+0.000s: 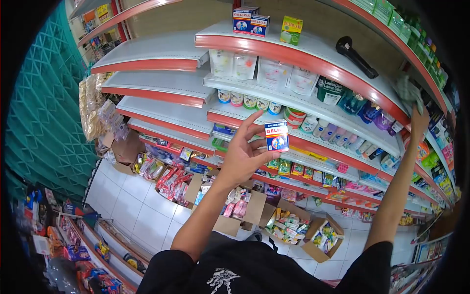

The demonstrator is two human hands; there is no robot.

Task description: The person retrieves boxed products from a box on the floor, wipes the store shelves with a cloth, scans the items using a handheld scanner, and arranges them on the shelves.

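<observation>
Between the thumb and fingers of my left hand [245, 154] is a small blue, white and red Geliga balm box [277, 136], held upright in front of the shelves. My right hand [419, 117] reaches far to the right, its fingers closed on a greyish cloth [409, 92] at the end of the upper shelf [313, 41]. On that shelf stand two more Geliga boxes [250, 22] and a yellow-green balm box [292, 30]. A black handheld scanner-like device [356, 57] lies on the shelf, left of the cloth.
Pouches [274, 73] and bottles [338, 135] fill the lower shelves. Open cardboard boxes of packaged goods [289, 225] stand on the white tiled floor [142, 196] below. A green folding gate [44, 108] is at left, and another stocked rack [93, 250] at lower left.
</observation>
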